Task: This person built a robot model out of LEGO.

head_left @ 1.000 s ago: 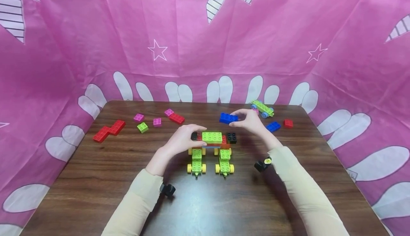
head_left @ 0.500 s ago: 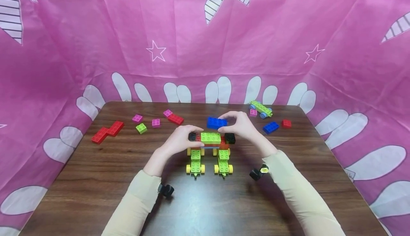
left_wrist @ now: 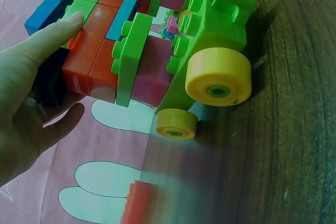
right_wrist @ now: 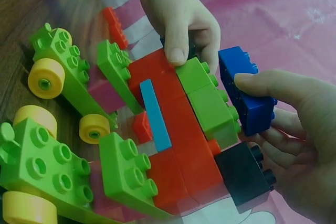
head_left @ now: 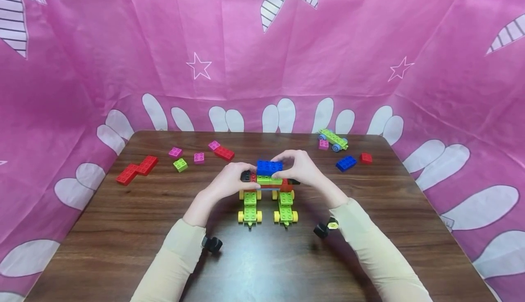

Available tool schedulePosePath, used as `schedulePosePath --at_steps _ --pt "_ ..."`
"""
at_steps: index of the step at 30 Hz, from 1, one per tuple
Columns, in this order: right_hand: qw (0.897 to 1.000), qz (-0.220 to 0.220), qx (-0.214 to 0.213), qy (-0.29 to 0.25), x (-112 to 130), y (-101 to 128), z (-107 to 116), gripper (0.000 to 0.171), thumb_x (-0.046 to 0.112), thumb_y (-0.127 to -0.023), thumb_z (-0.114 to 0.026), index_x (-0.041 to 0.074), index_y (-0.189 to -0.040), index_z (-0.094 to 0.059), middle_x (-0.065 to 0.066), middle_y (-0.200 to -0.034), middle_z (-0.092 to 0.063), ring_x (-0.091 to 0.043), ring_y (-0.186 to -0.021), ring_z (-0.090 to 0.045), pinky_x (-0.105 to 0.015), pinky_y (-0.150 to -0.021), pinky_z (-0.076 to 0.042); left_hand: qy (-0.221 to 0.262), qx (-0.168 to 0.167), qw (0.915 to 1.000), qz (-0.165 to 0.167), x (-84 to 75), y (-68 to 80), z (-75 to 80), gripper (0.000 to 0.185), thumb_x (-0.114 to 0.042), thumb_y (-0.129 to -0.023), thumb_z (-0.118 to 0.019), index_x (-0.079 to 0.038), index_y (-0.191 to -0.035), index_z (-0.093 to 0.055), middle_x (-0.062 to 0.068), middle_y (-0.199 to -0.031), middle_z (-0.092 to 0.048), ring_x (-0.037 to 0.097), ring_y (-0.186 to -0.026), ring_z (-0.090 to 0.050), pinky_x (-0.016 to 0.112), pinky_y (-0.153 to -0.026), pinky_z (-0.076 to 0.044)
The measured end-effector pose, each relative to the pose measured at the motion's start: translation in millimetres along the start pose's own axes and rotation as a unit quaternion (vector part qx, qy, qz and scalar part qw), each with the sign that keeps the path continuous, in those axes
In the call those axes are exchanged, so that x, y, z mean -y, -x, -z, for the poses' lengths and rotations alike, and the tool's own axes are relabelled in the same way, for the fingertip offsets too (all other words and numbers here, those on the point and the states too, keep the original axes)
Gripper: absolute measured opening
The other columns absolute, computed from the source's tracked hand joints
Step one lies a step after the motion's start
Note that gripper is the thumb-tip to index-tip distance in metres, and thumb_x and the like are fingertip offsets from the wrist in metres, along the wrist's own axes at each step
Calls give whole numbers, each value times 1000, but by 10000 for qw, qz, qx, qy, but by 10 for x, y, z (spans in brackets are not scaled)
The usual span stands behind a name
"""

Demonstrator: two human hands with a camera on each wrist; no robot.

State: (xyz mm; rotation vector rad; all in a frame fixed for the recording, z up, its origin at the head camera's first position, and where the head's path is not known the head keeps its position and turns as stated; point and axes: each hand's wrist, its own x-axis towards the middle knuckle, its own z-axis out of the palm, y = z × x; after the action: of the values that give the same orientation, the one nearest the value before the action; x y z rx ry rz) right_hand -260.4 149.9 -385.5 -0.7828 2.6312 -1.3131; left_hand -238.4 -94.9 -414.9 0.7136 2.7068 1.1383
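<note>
Your right hand (head_left: 301, 167) pinches the blue brick (head_left: 269, 167) in its fingers, right atop the green brick (head_left: 268, 180) of the build (head_left: 268, 192) at mid-bench (head_left: 123, 229). Your left hand (head_left: 229, 181) steadies the build's left end, thumb on top, fingers curled behind. Press off-centre and I judge the studs could miss, or the two wheeled bases could roll and split the span. Loose: three pink bricks, three red, one green, one blue, one spare wheeled base.

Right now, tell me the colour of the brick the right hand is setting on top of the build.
Blue. The brick shows best in the right wrist view.
</note>
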Motion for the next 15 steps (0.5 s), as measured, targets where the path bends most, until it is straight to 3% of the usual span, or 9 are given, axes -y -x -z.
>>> schedulePosePath --at_steps 6,15 --pt "10000 -9 14 25 5 36 -16 35 20 -78 -83 7 -109 -73 -9 -105 -73 -24 -96 -67 -43 -87 -56 -20 27 10000 32 12 4 -6 53 -34 -84 -77 -7 -128 -63 8 -124 -67 25 -117 -61 44 -102 -49" --pt "10000 6 23 -13 -48 53 -43 36 19 -78 -83 7 -110 -73 -9 -105 -72 -24 -91 -66 -38 -81 -59 -41 45 10000 71 -8 1 -11 57 -34 -83 -78 -6 -130 -61 10 -127 -66 26 -117 -61 44 -101 -50"
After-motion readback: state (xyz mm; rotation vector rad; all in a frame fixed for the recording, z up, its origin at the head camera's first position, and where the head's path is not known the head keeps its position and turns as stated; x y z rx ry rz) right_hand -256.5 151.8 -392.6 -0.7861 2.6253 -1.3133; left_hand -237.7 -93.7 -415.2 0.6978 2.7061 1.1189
